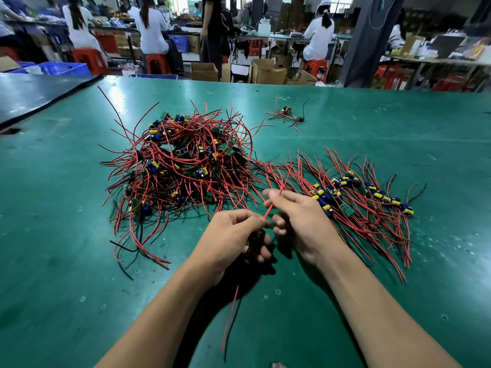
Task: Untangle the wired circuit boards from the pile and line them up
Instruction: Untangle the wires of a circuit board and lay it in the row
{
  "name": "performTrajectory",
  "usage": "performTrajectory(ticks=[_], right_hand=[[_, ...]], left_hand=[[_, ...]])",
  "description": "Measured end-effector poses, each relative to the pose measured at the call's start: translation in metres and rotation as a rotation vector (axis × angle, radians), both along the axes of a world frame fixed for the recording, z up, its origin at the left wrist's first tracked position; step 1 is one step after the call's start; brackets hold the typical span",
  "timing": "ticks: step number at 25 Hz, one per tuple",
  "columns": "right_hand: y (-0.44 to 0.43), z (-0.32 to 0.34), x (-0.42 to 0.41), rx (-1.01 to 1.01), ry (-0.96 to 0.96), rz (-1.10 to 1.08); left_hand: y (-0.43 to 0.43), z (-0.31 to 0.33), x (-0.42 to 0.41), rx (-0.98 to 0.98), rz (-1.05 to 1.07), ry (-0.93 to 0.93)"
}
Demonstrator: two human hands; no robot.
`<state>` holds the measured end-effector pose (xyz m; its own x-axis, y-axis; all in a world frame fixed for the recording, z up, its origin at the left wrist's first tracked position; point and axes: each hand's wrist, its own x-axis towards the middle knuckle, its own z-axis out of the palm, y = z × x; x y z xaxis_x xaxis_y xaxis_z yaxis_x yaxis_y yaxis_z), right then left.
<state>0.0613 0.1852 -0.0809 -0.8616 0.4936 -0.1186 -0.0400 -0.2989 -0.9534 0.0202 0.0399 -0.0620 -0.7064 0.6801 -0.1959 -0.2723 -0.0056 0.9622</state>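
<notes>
A tangled pile (183, 166) of small circuit boards with red and black wires lies on the green table (66, 261), left of centre. To the right, several boards lie in a row (366, 195) with their wires fanned out. My left hand (233, 240) grips one circuit board (257, 236), mostly hidden under its fingers; a red and a black wire hang below it. My right hand (295, 216) pinches that board's red wire (269, 211) between thumb and forefinger, just above the left hand.
A small separate clump of boards and wires (288, 114) lies at the far centre of the table. A dark mat (32, 96) covers the far left corner. Beyond the table, people sit on red stools at benches among cardboard boxes (268, 71) and blue crates.
</notes>
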Motion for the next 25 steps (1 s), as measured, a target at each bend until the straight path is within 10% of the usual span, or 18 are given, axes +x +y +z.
performTrajectory(ticks=[12,21,25], right_hand=[[0.006,0.005,0.002,0.101,-0.051,-0.195],[0.017,0.025,0.007,-0.713,0.102,-0.081],[0.015,0.023,0.007,-0.615,0.126,-0.045]], left_hand=[[-0.003,0.001,-0.002,0.004,-0.072,0.025],[-0.003,-0.003,-0.001,-0.007,-0.114,0.119],[-0.004,-0.003,-0.002,-0.013,-0.101,0.091]])
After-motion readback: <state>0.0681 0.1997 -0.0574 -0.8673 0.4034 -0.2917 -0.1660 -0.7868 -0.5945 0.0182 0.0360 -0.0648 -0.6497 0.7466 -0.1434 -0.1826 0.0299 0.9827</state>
